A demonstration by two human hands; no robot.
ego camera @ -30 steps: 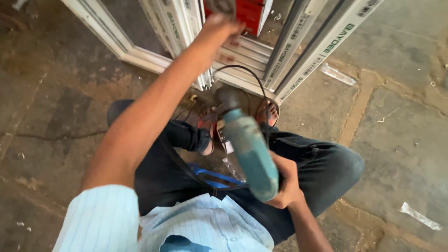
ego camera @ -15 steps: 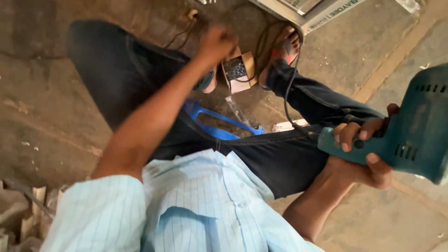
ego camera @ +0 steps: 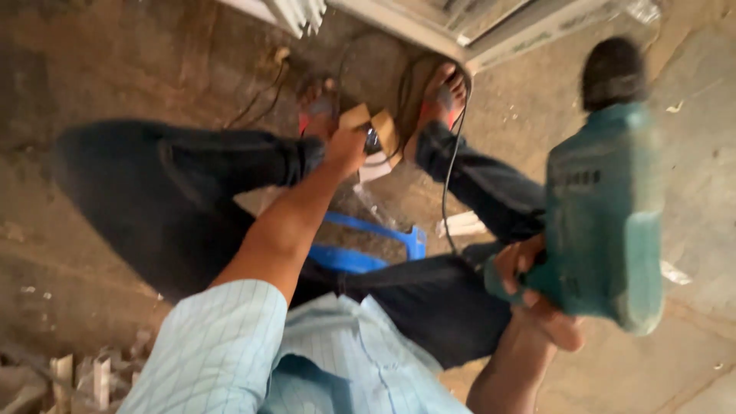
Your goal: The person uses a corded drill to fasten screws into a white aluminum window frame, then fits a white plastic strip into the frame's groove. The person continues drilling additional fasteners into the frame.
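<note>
Concrete floor [ego camera: 92,61]: teal drill [ego camera: 606,222] gripped by closed right hand [ego camera: 529,287]; small cardboard box [ego camera: 374,130] pinched by left hand [ego camera: 345,146].

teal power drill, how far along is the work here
Done: nothing finished shows. In hand: the right hand grips the teal power drill, raised off the floor, while the left hand reaches into a small open cardboard box between the feet. Left: the white frame profiles lie untouched ahead.
</note>
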